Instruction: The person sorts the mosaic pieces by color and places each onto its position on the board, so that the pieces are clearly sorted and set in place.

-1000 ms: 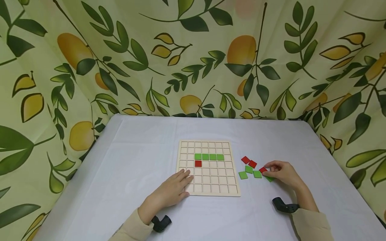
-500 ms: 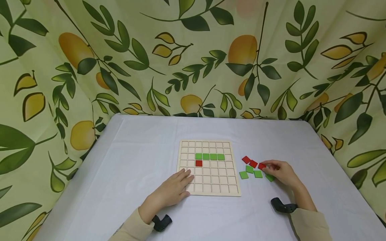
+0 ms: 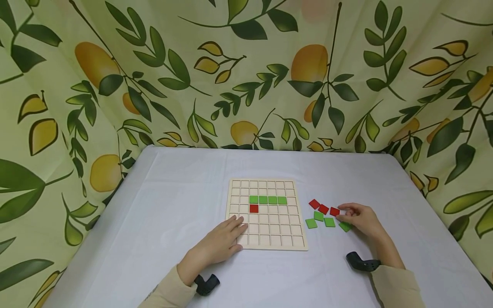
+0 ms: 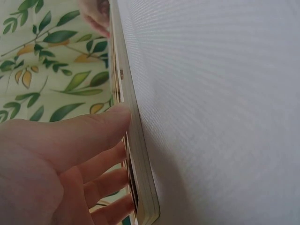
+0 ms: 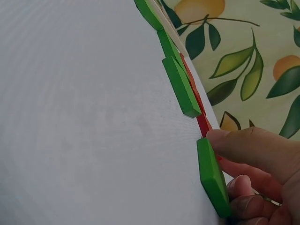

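A light wooden grid board (image 3: 270, 236) lies on the table, with a row of green square tiles (image 3: 272, 200) and one red tile (image 3: 253, 208) under the row's left end. My left hand (image 3: 221, 239) rests on the board's left front edge, fingers spread; in the left wrist view the thumb (image 4: 93, 131) lies along the board's side. Right of the board, my right hand (image 3: 362, 219) is at a loose red tile (image 3: 334, 211). Its thumb and index fingertips stand apart at the tile's right edge. Beneath that hand lies a loose green tile (image 3: 345, 226), partly covered.
Two more red tiles (image 3: 314, 204) and several green tiles (image 3: 318, 216) lie loose between board and right hand. A white cloth (image 3: 173, 188) covers the table, and a leaf-patterned curtain (image 3: 246, 85) hangs behind it. Each wrist wears a black device (image 3: 362, 262).
The loose red tile has slid a little up and left, toward the other red ones. My right fingertips have since drawn slightly back from it. My left hand has stayed put.
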A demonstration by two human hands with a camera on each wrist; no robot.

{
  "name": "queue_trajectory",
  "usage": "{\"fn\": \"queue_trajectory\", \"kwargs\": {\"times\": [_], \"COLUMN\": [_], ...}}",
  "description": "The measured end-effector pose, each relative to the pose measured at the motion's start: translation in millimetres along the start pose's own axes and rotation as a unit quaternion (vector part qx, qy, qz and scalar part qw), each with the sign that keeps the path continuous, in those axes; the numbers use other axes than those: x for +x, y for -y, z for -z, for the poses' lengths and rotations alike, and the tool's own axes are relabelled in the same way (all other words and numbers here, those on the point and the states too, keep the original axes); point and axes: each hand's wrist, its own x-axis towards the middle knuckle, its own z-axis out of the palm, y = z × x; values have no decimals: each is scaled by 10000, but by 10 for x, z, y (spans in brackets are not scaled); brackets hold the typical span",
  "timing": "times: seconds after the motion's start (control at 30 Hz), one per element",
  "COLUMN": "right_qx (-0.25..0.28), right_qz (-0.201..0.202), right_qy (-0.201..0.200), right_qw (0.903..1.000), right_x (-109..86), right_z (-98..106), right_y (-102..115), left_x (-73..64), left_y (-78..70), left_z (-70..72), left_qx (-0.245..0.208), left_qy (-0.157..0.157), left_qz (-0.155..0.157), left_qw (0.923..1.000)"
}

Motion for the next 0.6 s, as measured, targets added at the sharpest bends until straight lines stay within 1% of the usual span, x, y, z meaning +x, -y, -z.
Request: {"fn": "queue_trajectory", "kwargs": {"times": [0.3,0.6], "right_qx": [-15,-12], "right_qz": [-48,89], "right_qy": [-44,-106], "right_qw": [10000,9999], "right_x": [16,1], "right_z": [-11,-12], "right_y": [-16,12], "left_x": [14,19], "left_y": [9,24], "left_z": [-22,-38], "left_qx": [41,108], "left_qy": [-29,-30], "left_qz": [-14,-2], "left_qw": [10000,9999]}}
